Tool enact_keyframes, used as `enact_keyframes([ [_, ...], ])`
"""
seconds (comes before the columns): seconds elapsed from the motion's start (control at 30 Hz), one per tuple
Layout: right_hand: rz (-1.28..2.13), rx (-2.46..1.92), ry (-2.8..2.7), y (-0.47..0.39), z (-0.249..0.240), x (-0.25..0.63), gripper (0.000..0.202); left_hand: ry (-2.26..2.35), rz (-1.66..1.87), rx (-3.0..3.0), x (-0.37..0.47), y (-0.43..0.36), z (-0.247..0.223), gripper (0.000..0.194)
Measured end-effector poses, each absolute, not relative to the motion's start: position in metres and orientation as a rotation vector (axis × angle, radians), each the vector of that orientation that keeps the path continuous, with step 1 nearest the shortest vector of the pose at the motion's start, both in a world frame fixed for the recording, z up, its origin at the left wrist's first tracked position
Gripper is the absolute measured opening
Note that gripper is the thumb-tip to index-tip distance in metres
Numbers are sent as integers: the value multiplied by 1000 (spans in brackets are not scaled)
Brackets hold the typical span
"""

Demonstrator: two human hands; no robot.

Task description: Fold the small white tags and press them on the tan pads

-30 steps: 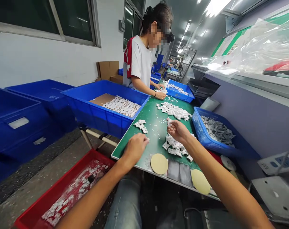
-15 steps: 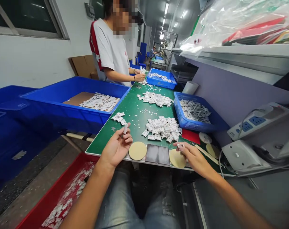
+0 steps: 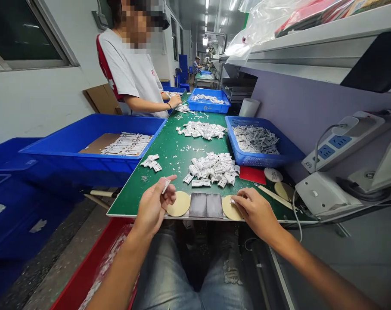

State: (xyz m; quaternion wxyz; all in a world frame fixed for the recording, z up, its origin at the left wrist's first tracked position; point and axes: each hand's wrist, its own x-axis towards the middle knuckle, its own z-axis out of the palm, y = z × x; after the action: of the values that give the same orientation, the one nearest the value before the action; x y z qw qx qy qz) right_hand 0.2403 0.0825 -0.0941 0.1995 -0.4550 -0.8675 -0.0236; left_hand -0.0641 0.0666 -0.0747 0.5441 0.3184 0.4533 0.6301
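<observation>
My left hand (image 3: 155, 204) is closed on a small white plastic piece (image 3: 166, 185), raised beside the left round yellow pad (image 3: 178, 204). Over the right round yellow pad (image 3: 229, 211), my right hand (image 3: 252, 209) pinches another small white piece (image 3: 233, 201), mostly covered by the fingers. Two dark grey rectangular pads (image 3: 206, 205) lie between the yellow ones at the table's near edge. Just beyond them is a heap of white plastic pieces (image 3: 211, 168). A smaller group of white pieces (image 3: 151, 162) lies to the left.
A blue basket (image 3: 263, 161) of white pieces stands at the right, near a red card (image 3: 252, 175) and a power strip (image 3: 340, 140). A large blue bin (image 3: 95, 122) adjoins the table's left edge. Below is a red bin (image 3: 85, 267). A co-worker (image 3: 134, 77) stands farther back.
My right hand has moved left and lower over the right yellow pad with its piece. The left hand still holds its piece, now tilted differently. The view has shifted slightly.
</observation>
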Motion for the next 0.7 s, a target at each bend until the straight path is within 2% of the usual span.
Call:
enact_keyframes([
  [0.13,-138,-1282,-2438,83,-93,239,20,1723,1261,1770,-68,65,-92,36],
  [0.23,-229,-1272,-2490,84,-92,239,21,1766,967,2237,-74,62,-102,33],
  [0.3,-264,-1257,-2511,84,-91,239,21,1680,874,2344,-78,58,-106,32],
  [0.47,-227,-1274,-2493,87,-90,236,19,1619,895,2381,-82,53,-107,22],
  [0.7,-130,-1172,-2489,78,-87,235,22,1610,841,2383,-80,52,-101,19],
])
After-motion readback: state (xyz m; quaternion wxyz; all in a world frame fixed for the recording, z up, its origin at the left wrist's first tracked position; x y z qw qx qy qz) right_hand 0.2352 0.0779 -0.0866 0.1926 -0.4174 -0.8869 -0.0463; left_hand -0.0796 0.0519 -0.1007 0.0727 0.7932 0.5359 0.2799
